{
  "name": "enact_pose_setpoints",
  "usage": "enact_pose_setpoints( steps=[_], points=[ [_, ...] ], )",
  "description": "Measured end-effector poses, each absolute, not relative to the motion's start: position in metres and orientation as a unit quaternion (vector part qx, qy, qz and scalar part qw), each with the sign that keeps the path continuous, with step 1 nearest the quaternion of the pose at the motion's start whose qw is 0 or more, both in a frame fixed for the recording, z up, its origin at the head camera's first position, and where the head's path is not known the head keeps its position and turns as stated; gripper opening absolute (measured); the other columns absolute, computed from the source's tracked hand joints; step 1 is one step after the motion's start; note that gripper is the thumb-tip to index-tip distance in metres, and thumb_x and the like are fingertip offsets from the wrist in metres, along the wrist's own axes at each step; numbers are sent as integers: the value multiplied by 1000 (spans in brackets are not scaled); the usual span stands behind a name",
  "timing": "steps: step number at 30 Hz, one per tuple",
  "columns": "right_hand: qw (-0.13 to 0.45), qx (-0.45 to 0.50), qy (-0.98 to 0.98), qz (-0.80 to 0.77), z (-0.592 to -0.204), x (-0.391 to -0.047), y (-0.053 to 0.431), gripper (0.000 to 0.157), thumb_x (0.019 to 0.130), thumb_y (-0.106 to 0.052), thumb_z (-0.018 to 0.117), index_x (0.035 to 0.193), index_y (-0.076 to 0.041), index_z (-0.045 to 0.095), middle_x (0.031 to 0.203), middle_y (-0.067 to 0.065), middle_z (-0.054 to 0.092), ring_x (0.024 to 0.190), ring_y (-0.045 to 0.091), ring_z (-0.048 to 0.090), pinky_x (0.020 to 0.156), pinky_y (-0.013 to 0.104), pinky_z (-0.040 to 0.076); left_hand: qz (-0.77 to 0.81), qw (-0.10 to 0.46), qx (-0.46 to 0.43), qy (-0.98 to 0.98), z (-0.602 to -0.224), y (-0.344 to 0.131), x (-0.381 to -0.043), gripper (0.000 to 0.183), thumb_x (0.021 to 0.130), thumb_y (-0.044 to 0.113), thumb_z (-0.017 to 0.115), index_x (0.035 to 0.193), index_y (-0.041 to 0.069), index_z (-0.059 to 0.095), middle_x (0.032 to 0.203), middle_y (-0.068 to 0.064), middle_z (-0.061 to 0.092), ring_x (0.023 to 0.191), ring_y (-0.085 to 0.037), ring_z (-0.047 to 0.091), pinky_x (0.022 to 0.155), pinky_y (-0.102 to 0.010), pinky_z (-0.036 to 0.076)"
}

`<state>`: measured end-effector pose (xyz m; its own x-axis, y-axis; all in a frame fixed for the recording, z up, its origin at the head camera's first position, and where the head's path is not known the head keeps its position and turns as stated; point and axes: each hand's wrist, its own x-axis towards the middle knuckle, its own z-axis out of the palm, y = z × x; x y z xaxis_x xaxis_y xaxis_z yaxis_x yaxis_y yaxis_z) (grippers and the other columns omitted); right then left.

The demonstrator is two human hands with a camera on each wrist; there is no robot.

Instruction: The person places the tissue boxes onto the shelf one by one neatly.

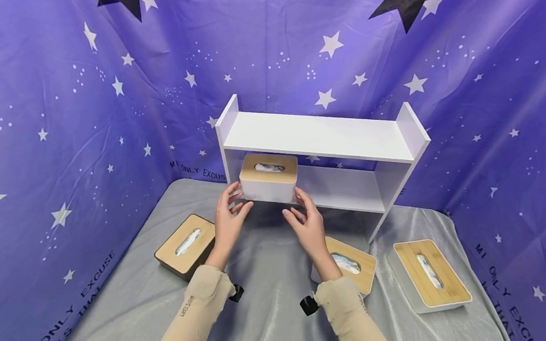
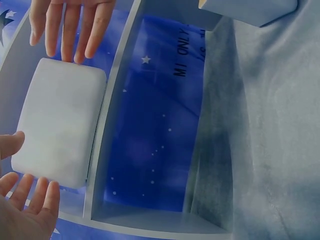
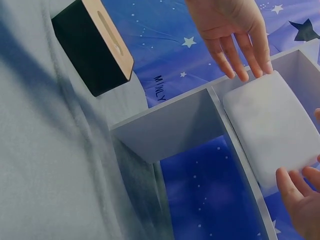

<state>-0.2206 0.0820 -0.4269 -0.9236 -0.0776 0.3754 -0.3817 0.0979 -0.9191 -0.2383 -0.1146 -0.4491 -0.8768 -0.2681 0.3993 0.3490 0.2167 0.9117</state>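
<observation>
A white tissue box point(image 1: 268, 192) with a light wood lid stands at the left end of the lower shelf of a white two-tier rack point(image 1: 325, 135). My left hand point(image 1: 230, 218) is at the box's left side, fingers fairly straight and fingertips right at its wall. Opposite it, my right hand point(image 1: 308, 225) has its fingertips by the right side, thumb spread away below. In the left wrist view, the box's smooth white front point(image 2: 60, 122) sits between both hands. The right wrist view also shows relaxed fingers at either end of the white box point(image 3: 272, 125).
A black tissue box point(image 1: 187, 244) with a wood lid lies left on the grey cloth point(image 1: 265, 310). To the right are two white wood-lidded tissue boxes, one partly behind the right forearm point(image 1: 359, 265), another farther right point(image 1: 432, 274). Star-patterned purple curtains point(image 1: 63, 119) surround the table.
</observation>
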Motion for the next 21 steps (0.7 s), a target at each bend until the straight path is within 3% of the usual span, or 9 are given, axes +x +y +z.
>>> enact_pose_setpoints(
  steps=[6,10,21],
  points=[
    [98,179,-730,652,-427,-221,81,64,95,-3,64,151,6,34,158,26,33,145,44,35,111,54,43,-610,238,-25,-756,-458,-118,-243,60,90,10,74,145,11,51,149,-9,52,131,-33,55,105,-54,51],
    [96,185,-726,655,-429,-221,81,65,95,-2,64,151,8,32,159,27,30,145,46,32,111,59,41,-603,234,-28,-762,-460,-117,-242,61,90,12,75,145,13,50,150,-7,52,132,-34,55,105,-54,50],
    [78,145,-747,644,-434,-215,90,63,96,-4,64,152,2,37,158,24,34,144,43,37,113,53,43,-612,231,-35,-756,-479,-113,-236,59,88,12,76,142,8,53,145,-15,55,129,-36,55,104,-60,49]
  ],
)
